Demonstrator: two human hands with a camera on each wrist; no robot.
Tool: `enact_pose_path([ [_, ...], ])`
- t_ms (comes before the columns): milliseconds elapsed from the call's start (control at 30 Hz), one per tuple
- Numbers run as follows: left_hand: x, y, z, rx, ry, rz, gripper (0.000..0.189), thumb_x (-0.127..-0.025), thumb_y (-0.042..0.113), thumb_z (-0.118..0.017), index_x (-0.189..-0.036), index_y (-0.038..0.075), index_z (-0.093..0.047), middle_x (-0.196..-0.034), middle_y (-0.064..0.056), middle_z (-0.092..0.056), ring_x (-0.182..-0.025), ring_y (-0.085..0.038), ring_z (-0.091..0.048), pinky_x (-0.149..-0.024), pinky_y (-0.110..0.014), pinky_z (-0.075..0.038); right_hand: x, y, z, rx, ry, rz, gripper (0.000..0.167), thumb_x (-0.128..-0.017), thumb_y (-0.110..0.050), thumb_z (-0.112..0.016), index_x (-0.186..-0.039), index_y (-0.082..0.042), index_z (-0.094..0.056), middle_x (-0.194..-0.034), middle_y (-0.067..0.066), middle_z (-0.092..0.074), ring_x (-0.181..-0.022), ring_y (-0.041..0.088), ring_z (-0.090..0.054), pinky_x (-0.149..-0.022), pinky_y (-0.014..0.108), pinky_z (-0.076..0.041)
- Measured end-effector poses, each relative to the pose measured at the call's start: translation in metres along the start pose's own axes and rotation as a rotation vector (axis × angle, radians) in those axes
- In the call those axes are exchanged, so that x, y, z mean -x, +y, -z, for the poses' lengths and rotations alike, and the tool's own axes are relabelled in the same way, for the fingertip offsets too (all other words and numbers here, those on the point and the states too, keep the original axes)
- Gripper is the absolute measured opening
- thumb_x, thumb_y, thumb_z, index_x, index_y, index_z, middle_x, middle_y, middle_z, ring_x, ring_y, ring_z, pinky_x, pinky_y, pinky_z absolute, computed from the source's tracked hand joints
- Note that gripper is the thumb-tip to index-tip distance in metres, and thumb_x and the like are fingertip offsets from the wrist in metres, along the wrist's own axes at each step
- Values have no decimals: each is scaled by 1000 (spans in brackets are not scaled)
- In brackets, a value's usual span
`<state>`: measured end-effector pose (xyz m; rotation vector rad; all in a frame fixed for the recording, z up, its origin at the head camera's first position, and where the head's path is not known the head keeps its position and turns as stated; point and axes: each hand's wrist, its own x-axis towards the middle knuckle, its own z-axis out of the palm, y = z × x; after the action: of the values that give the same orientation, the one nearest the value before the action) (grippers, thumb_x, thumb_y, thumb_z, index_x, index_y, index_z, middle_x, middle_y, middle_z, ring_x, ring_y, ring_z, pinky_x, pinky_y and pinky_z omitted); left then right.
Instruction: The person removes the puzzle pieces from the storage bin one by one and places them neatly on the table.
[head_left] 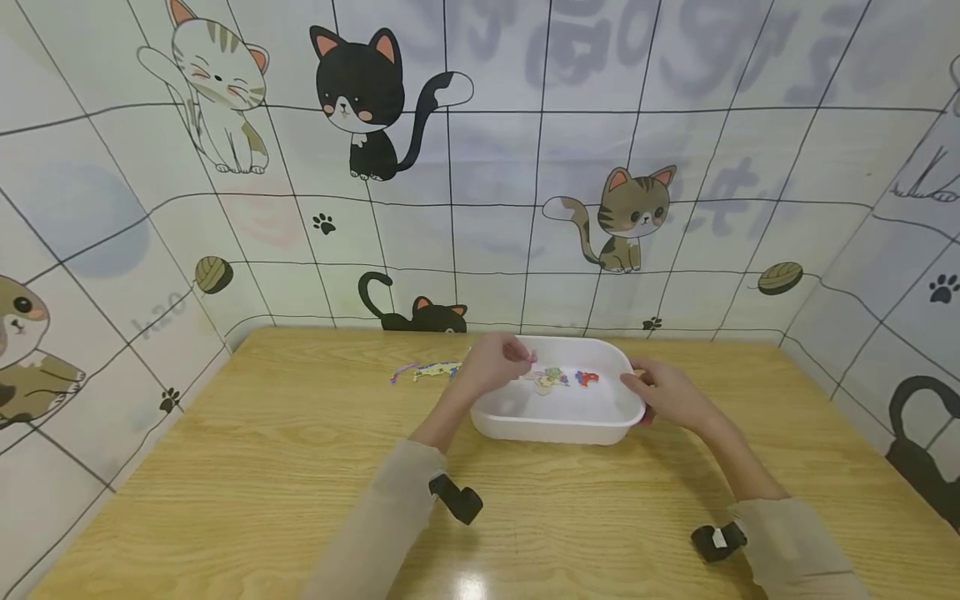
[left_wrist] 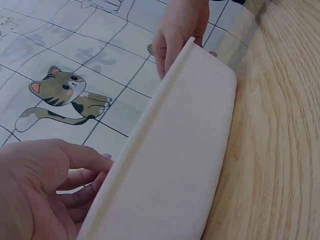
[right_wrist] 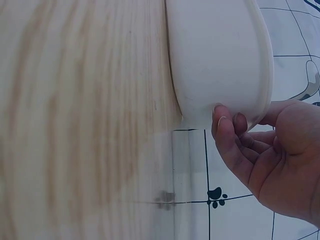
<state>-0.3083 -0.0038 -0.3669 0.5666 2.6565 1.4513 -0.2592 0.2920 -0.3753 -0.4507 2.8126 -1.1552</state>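
Note:
A white plastic tray (head_left: 555, 432) stands on the wooden table. My right hand (head_left: 671, 396) grips its right end, thumb over the rim and fingers curled beneath it, as the right wrist view shows. Over the tray's left side, my left hand (head_left: 497, 364) pinches a small pink piece (head_left: 533, 357) between thumb and fingertips; only a bit of it shows. Inside lie several small coloured flat pieces (head_left: 552, 377), with a red and blue one (head_left: 587, 379) to their right. The left wrist view has the tray wall hiding the contents.
Left of the tray, a yellow and blue patterned strip (head_left: 435, 370) lies on the table (head_left: 300, 450), a pink and purple piece (head_left: 403, 369) at its end. A cat-printed sheet (head_left: 495, 167) rises behind the table and at both sides.

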Motion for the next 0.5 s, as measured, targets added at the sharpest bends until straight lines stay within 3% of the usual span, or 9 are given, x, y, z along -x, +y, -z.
enact_pose_path([
  [267, 12, 2, 16, 73, -1, 3, 11, -93, 13, -71, -100, 4, -69, -88, -4, -70, -81, -21, -70, -71, -30, -52, 0, 0, 0, -3, -5, -12, 45, -106, -12, -52, -138, 17, -42, -81, 12, -66, -58, 24, -65, -56, 39, -57],
  [500, 19, 0, 35, 148, 40, -45, 11, -92, 9, -72, -98, 0, -69, -85, -9, -71, -82, -30, -70, -70, -32, -55, -1, 0, 1, -5, -6, -10, 45, -106, -13, -51, -138, 17, -41, -83, 13, -67, -58, 24, -65, -56, 39, -57],
])
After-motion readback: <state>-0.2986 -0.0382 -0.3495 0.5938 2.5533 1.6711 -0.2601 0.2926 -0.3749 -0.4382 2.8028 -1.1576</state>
